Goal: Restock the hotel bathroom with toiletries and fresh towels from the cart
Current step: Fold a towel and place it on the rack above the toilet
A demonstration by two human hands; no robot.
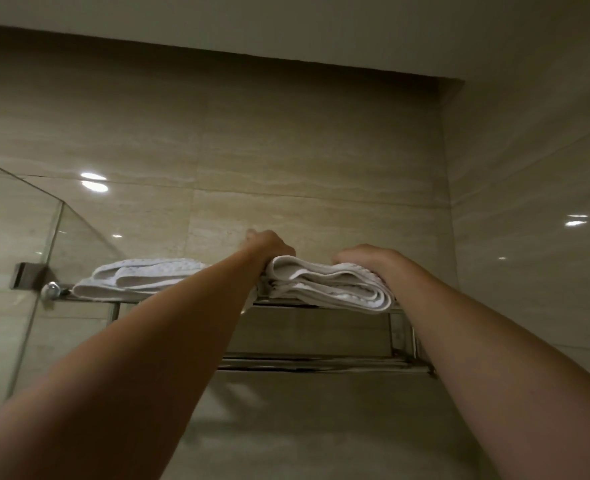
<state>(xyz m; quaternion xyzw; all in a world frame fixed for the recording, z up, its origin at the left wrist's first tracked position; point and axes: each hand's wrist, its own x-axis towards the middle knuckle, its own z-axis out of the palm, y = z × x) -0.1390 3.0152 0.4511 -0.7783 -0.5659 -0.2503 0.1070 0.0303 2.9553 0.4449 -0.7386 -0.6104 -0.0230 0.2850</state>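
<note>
Two folded white towels sit on a high shelf, but start with the biggest thing in view: the beige tiled wall (286, 150) fills the background, with a glass shower panel (9, 237) clamped to it at the left. Fixed to the wall is a chrome towel rack (321, 363), its upper shelf overhead and a bar below. The left towel (141, 275) lies flat on the shelf, untouched and just beside the person's left forearm. The right towel (324, 285) lies on the shelf's right half, its rolled fold hanging slightly over the front rail. Both arms reach up to it, set apart at its two ends. The left hand (269, 247) is at the towel's left end, and the right hand (362, 259) rests on top of its right end. The fingers of both are hidden behind the backs of the hands, so I cannot tell whether they grip or only press. The towel looks soft, light and floppy, likely to unfold if lifted by one corner. Holding it at both ends, or from under the fold, should keep the stack square.
</note>
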